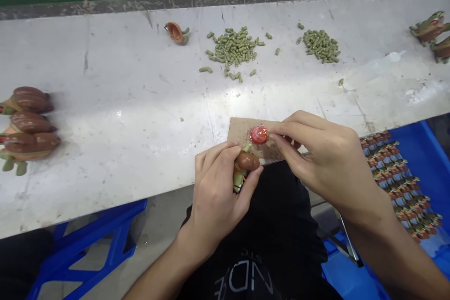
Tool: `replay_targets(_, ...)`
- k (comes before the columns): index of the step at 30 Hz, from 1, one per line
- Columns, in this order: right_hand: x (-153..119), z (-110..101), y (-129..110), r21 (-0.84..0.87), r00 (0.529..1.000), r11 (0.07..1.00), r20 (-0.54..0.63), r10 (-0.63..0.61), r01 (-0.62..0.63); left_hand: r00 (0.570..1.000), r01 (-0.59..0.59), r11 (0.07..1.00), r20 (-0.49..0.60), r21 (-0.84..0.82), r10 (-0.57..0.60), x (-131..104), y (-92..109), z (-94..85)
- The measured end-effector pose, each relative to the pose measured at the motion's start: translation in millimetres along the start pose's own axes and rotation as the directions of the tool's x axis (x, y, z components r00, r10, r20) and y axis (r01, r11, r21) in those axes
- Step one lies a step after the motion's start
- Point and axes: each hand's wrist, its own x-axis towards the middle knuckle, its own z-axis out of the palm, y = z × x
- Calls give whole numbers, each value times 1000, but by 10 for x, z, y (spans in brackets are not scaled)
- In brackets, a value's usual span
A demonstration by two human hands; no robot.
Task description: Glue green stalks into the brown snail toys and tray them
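My left hand (220, 183) is wrapped round a small brown and green turtle figure (247, 161), close to the table's front edge. My right hand (316, 150) pinches a small green piece (268, 135) at the right rim of a glossy red blob (259, 134). The blob lies on a tan cardboard piece (239, 126). Most of the green piece is hidden by the fingertips. The figure is just below and left of the red blob.
Two piles of green pieces (235, 48) (320, 46) lie farther back, with an orange-brown shell part (175, 32) left of them. Brown-shelled figures (33, 122) stand at left, more (429, 29) at far right. A blue crate (431, 150) holds rows of figures; a blue stool (98, 243) is below left.
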Motion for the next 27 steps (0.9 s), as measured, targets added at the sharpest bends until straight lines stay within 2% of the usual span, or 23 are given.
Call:
replay_targets(10, -27, 80, -11, 28, 999, 1000, -45, -2, 3, 999, -6, 1000, -47, 4, 6, 9, -16, 34)
replay_targets(16, -37, 50, -7, 16, 999, 1000, -36, 22, -21, 1000, 16, 1000, -18, -5, -16, 11, -22, 20)
replay_targets(19, -59, 54, -38, 41, 991, 997, -116, 71, -67, 1000, 16, 999, -19, -27, -17, 2, -1, -3)
replay_targets(21, -79, 63, -72, 163, 966, 976, -187, 177, -147, 997, 58, 990, -33, -130, -63, 6, 38, -34)
replay_targets(23, -103, 75, -106, 397, 926, 884, -174, 334, -244, 982, 166, 922, -22, -351, -186, 35, 93, -76)
replay_targets(25, -130, 92, -130, 637, 888, 700, -53, 457, -322, 949, 292, 770, 72, -568, -307, 94, 146, -121)
replay_targets(27, -156, 113, -140, 781, 866, 514, 67, 495, -354, 916, 385, 633, 196, -671, -350, 166, 179, -155)
